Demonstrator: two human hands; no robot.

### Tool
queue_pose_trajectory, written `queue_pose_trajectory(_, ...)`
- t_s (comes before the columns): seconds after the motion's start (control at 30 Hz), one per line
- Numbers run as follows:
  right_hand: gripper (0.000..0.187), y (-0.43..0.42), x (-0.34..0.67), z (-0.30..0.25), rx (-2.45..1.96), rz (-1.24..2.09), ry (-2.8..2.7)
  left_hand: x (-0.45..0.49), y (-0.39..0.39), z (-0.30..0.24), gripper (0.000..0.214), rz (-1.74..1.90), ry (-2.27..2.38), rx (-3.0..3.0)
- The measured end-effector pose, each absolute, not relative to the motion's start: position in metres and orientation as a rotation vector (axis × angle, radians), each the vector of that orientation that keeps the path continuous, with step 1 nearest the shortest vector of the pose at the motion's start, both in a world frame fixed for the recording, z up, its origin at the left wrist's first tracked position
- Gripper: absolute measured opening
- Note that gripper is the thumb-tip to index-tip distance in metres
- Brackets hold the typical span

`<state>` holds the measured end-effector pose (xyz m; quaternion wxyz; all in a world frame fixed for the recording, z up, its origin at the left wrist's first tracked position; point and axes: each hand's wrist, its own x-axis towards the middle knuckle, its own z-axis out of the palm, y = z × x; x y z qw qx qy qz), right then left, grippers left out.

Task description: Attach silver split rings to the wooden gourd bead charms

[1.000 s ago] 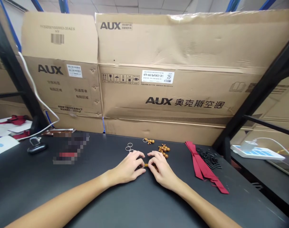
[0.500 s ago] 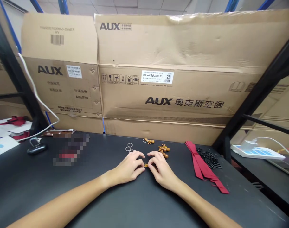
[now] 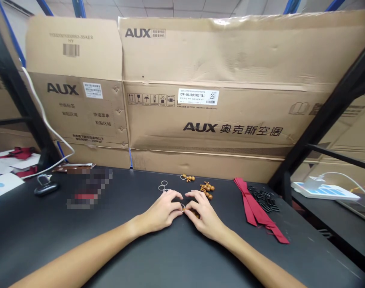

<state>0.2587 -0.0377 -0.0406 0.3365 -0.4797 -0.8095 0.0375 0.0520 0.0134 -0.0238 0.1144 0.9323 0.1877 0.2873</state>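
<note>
Two pieces are being pinched, lower centre: ring (image 3: 183, 205) in left grip (image 3: 166, 211), charm (image 3: 196, 213) in right grip (image 3: 205, 212). The ring, probably light and stiff, is inviting rim holds.

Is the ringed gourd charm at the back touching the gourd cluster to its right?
Apart: the head view shows bare dark table between the ringed gourd charm and the gourd cluster.

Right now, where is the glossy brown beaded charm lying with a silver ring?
In the head view, the charm lies just right of centre, beyond the right hand, left of the other brown charms.
</note>
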Motion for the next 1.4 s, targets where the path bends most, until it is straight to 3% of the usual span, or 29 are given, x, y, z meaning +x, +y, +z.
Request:
queue_pose_trajectory(0.57, 0.011, -0.038, 0.257, -0.040, -1.211, 0.077, -2.133, 0.052, 0.012, -0.024, 0.013, 0.833, 0.548, 2.763)
queue_pose_trajectory(0.93, 0.011, -0.024, 0.275, -0.044, -1.394, -0.217, -2.101, 0.053, 0.015, -0.025, 0.009, 0.841, 0.694, 2.799)
queue_pose_trajectory(1.07, 0.021, -0.017, 0.285, -0.043, -1.446, -0.349, -2.119, 0.048, 0.030, -0.027, 0.011, 0.863, 0.772, 2.834)
queue_pose_trajectory(1.23, 0.034, -0.007, 0.300, -0.048, -1.631, -0.253, -2.019, 0.041, 0.051, -0.031, 0.012, 0.877, 0.964, 2.817)
queue_pose_trajectory(1.4, 0.029, 0.000, 0.306, -0.056, -1.699, -0.189, -1.950, 0.042, 0.051, -0.029, 0.008, 0.890, 0.986, 2.877)
